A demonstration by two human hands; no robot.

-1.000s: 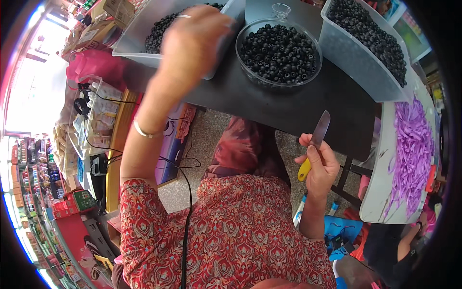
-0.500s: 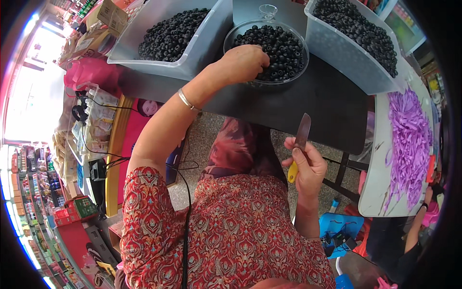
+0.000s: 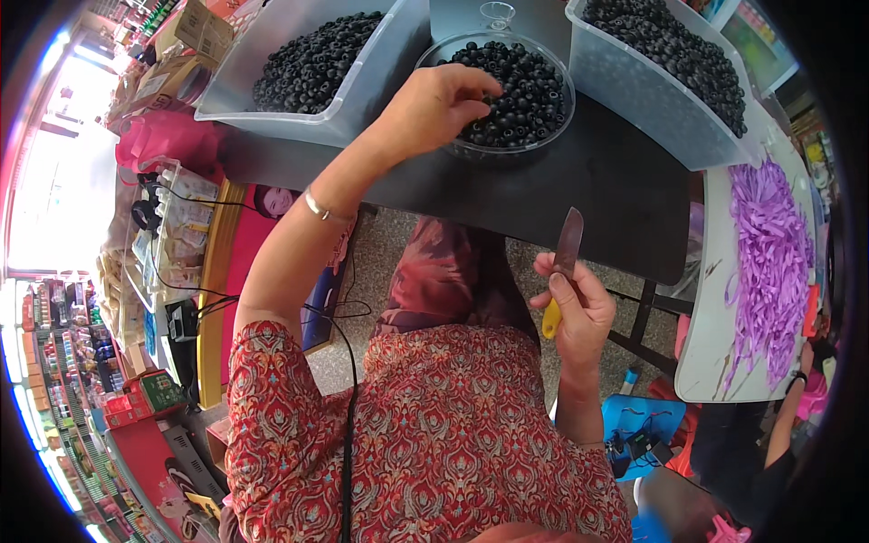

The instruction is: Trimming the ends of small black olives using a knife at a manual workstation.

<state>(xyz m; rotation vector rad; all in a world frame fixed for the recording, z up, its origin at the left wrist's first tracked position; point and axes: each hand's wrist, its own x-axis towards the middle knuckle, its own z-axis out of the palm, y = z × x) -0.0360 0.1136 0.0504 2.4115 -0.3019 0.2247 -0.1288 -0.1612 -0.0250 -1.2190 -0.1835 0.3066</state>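
Observation:
A clear round bowl [image 3: 571,107] on the black table is filled with small, round black bead-like pieces [image 3: 520,100], many showing a hole. Over its left side hovers my left hand [image 3: 434,107], its thumb and fingers apart and nothing visible between them. The wrist carries a silver bangle. Lower right, in front of the table edge, my right hand [image 3: 582,317] grips a small knife [image 3: 568,240]. Its blade points up and away from me, and part of the yellow handle shows below my fingers.
Two translucent plastic tubs, one at left [image 3: 326,136] and one at right [image 3: 647,118], hold more black pieces. A small clear cup [image 3: 497,14] stands behind the bowl. Purple strips [image 3: 769,262] cover a white table [image 3: 701,362] at right. Another person's arm [image 3: 786,421] shows beyond it.
My left hand has lifted back and to the left from the pieces in the bowl, and its fingers have spread. My right hand holds the knife in nearly the same place.

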